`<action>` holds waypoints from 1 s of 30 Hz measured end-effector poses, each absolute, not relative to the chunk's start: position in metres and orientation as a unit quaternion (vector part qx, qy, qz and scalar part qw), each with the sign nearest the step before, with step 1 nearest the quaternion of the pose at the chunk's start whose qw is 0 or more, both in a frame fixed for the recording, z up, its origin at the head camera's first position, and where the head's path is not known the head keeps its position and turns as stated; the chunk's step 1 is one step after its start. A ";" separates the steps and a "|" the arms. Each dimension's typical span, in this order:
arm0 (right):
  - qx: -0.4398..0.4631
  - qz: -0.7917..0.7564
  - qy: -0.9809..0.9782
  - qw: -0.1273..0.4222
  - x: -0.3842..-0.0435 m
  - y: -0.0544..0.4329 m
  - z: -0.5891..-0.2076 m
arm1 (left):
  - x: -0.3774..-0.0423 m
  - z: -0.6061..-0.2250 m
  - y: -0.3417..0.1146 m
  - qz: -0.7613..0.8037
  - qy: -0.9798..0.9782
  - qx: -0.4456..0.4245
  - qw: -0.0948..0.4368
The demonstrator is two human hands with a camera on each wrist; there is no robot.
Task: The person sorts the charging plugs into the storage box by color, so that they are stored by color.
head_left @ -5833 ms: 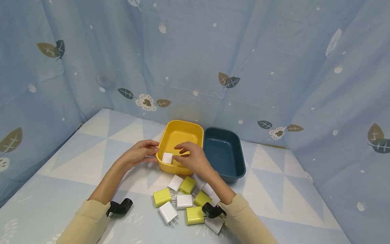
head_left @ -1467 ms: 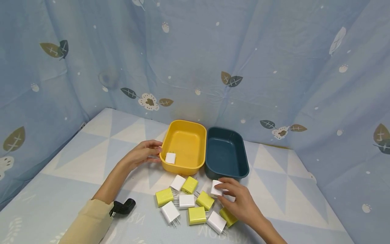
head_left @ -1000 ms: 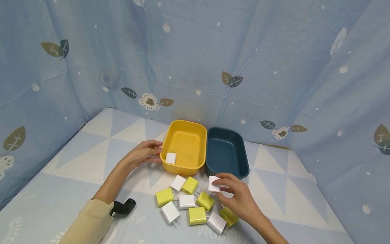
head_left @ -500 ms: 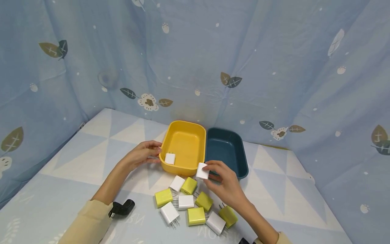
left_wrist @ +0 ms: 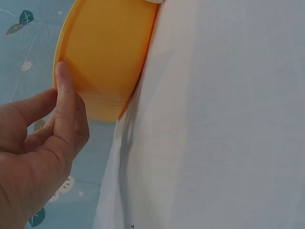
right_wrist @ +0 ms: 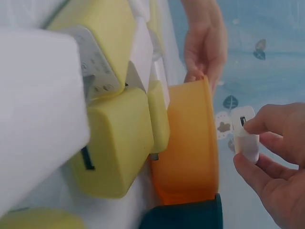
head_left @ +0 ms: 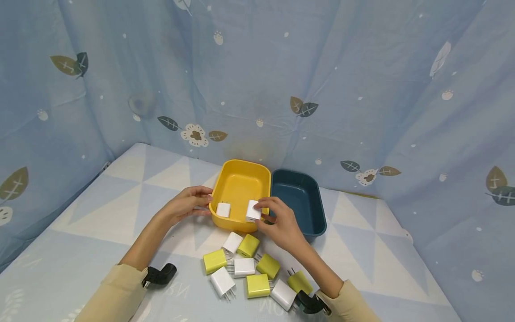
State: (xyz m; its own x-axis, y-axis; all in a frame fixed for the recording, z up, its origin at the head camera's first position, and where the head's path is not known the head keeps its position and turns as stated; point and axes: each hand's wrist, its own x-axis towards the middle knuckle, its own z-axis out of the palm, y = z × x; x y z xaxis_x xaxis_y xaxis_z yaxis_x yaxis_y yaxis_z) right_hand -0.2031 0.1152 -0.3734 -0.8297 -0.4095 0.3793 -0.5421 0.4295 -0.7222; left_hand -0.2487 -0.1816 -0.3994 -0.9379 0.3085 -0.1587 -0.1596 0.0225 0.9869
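Over the near right part of the yellow plastic bin [head_left: 241, 226], my right hand [head_left: 283, 226] pinches a white USB charger plug [head_left: 253, 211] between thumb and fingers. In the right wrist view the USB port of the white plug [right_wrist: 247, 138] shows. My left hand [head_left: 187, 203] grips the bin's left rim; in the left wrist view its fingers [left_wrist: 64, 107] lie against the outer wall. Inside the bin, at the near left, lies another white charger plug [head_left: 223, 209]. Several white plugs [head_left: 243, 267] and yellow-green plugs [head_left: 258, 286] lie in front of the bins.
A dark blue bin [head_left: 297, 197] stands against the right side of the yellow one. Behind both hangs a blue patterned curtain [head_left: 257, 80]. A patterned cloth [head_left: 362, 259] covers the table.
My right hand has let go over the yellow bin earlier, picked a white charger plug from the pile's right side, and carried it left and up over the bin. The left hand stays at the rim.
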 end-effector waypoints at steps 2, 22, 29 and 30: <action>0.280 0.451 -0.844 0.071 -0.209 0.111 -0.375 | -0.249 -0.399 -0.182 0.696 0.696 0.054 0.167; 0.291 0.360 -0.886 0.006 -0.244 0.081 -0.384 | -0.248 -0.399 -0.182 0.698 0.695 0.050 0.168; 0.284 0.317 -0.905 -0.013 -0.251 0.070 -0.381 | -0.248 -0.400 -0.181 0.699 0.693 0.050 0.168; 0.281 0.311 -0.908 -0.018 -0.252 0.069 -0.381 | -0.248 -0.400 -0.181 0.699 0.693 0.049 0.168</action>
State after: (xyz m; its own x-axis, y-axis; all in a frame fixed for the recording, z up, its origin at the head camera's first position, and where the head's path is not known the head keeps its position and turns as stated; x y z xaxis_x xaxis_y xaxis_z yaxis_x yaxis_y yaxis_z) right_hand -0.2519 0.0689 -0.3812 -0.8419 -0.5204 0.1427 -0.4985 0.6489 -0.5749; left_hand -0.2483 -0.1809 -0.3995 -0.9387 0.3034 -0.1639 -0.1663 0.0181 0.9859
